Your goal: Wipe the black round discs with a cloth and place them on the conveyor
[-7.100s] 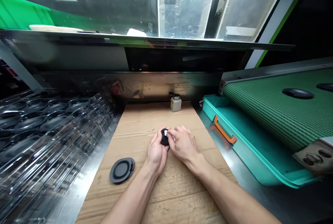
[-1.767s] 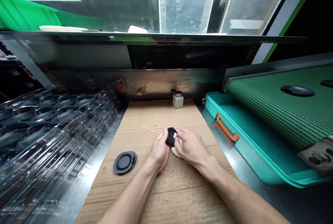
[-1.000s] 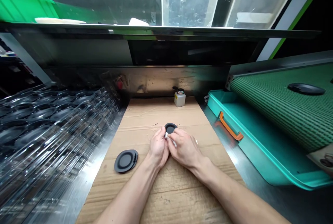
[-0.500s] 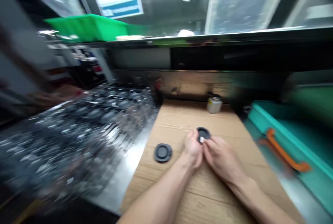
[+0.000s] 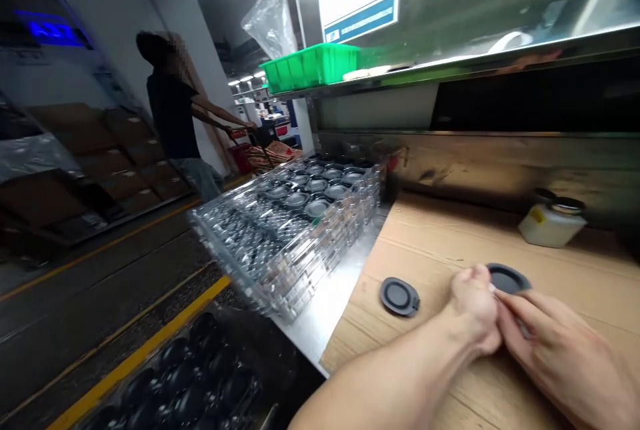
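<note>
A dark grey round cap [image 5: 509, 279] is held between my two hands above the cardboard. My left hand [image 5: 475, 310] is closed at the cap's left side, with the thumb on top. My right hand [image 5: 560, 343] pinches near the cap's front edge, its fingertips meeting those of the left. Something small and white shows between the fingertips, too little of it to name. A second dark grey round cap [image 5: 399, 297], with a small tab, lies flat on the cardboard sheet [image 5: 365, 330] left of my hands.
Stacked clear plastic trays [image 5: 300, 250] with dark round parts stand on the left. Two jars [image 5: 553, 223] with dark lids sit at the back right. A green bin [image 5: 315, 67] rests on the shelf above. Beyond the trays, a person [image 5: 173, 110] grips a cart handle.
The view has swung left, so the bench appears further right and the aisle with a person has come into sight. Both hands remain together at the cap.
</note>
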Action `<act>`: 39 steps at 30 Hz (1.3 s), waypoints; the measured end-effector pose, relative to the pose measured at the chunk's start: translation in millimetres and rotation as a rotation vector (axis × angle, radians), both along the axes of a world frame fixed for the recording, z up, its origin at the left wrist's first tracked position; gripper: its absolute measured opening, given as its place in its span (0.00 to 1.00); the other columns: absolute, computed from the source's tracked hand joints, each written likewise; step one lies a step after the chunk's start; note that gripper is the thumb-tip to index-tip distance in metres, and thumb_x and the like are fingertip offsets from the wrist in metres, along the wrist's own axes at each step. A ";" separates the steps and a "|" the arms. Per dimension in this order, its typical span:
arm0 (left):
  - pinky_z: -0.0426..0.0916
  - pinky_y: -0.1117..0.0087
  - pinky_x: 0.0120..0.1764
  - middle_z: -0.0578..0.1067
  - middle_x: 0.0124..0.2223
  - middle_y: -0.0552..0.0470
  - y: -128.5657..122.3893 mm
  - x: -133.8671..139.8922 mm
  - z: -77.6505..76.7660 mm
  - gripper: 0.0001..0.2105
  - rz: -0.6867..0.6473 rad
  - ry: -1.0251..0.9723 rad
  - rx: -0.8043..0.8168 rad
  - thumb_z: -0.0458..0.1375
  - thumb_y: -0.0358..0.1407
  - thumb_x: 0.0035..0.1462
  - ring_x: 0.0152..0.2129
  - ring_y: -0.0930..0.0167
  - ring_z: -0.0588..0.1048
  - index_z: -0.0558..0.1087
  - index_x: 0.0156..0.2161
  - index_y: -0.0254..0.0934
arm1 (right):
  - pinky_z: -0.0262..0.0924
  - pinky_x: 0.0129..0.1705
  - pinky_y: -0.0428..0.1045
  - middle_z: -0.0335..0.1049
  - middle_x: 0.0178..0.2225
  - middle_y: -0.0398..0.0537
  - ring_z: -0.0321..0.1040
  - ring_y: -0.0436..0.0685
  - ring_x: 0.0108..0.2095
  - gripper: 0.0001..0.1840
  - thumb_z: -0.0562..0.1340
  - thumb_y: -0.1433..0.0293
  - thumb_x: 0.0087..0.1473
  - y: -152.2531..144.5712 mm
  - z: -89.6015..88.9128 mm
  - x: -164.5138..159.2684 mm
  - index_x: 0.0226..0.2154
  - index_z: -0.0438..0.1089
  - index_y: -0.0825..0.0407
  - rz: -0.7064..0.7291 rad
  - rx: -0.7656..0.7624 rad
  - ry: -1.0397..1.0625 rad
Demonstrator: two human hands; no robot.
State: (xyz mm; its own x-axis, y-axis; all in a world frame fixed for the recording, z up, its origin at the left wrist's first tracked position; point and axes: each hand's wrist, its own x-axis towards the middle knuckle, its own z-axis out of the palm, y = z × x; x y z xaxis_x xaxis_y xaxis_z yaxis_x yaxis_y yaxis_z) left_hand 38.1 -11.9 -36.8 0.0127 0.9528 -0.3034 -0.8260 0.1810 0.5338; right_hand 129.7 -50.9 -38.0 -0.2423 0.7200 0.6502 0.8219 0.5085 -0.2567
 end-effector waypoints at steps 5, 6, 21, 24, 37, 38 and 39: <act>0.68 0.65 0.38 0.74 0.31 0.47 -7.1 -10.6 16.2 0.10 -0.068 -0.032 0.086 0.52 0.39 0.61 0.27 0.70 0.74 0.68 0.34 0.33 | 0.57 0.36 0.50 0.67 0.30 0.49 0.64 0.56 0.33 0.13 0.53 0.61 0.61 11.4 7.5 15.7 0.34 0.70 0.49 -0.045 0.009 -0.083; 0.69 0.63 0.40 0.75 0.33 0.46 -8.8 -10.6 17.4 0.09 -0.077 -0.024 0.099 0.52 0.38 0.60 0.30 0.69 0.75 0.69 0.35 0.33 | 0.57 0.36 0.50 0.67 0.30 0.49 0.64 0.56 0.34 0.13 0.53 0.63 0.61 13.6 10.9 19.2 0.34 0.70 0.50 -0.082 -0.005 -0.075; 0.70 0.67 0.40 0.77 0.34 0.48 -18.5 -2.6 18.2 0.10 -0.316 0.243 0.258 0.57 0.39 0.58 0.33 0.70 0.75 0.72 0.36 0.33 | 0.54 0.39 0.47 0.65 0.33 0.47 0.60 0.54 0.37 0.12 0.51 0.69 0.62 11.9 37.2 15.9 0.33 0.69 0.50 -0.191 -0.131 -0.068; 0.71 0.65 0.41 0.77 0.35 0.46 -19.5 -3.1 19.5 0.10 -0.315 0.259 0.244 0.57 0.39 0.57 0.34 0.68 0.75 0.72 0.35 0.32 | 0.53 0.38 0.47 0.66 0.33 0.47 0.61 0.54 0.37 0.12 0.51 0.68 0.62 13.2 37.3 18.6 0.32 0.68 0.50 -0.213 -0.133 -0.107; 0.72 0.58 0.42 0.75 0.47 0.35 5.8 -31.9 25.1 0.10 -0.225 0.066 0.005 0.49 0.34 0.62 0.43 0.59 0.76 0.69 0.41 0.30 | 0.55 0.47 0.55 0.68 0.46 0.50 0.61 0.62 0.49 0.23 0.61 0.57 0.53 -2.3 49.5 77.5 0.52 0.67 0.41 -0.060 -0.365 -0.226; 0.72 0.58 0.41 0.75 0.47 0.35 7.0 -33.5 24.9 0.10 -0.224 0.057 0.000 0.48 0.35 0.62 0.43 0.59 0.76 0.69 0.41 0.29 | 0.55 0.48 0.55 0.68 0.46 0.48 0.61 0.63 0.49 0.26 0.65 0.57 0.48 -6.6 51.6 77.7 0.51 0.68 0.38 0.042 -0.442 -0.261; 0.72 0.58 0.41 0.75 0.47 0.34 8.0 -35.1 24.8 0.11 -0.226 0.047 -0.002 0.48 0.35 0.62 0.43 0.59 0.76 0.69 0.41 0.29 | 0.54 0.48 0.56 0.69 0.44 0.47 0.61 0.64 0.50 0.27 0.68 0.58 0.44 -10.1 52.8 77.3 0.49 0.69 0.37 0.113 -0.514 -0.291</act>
State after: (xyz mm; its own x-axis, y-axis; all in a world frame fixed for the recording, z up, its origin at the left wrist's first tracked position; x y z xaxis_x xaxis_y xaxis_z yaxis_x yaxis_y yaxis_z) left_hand 3.1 -3.9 -12.0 0.2112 0.9269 -0.3102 -0.7388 0.3592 0.5702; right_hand 207.1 -61.0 14.8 -0.4514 0.8841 0.1209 0.8436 0.4670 -0.2650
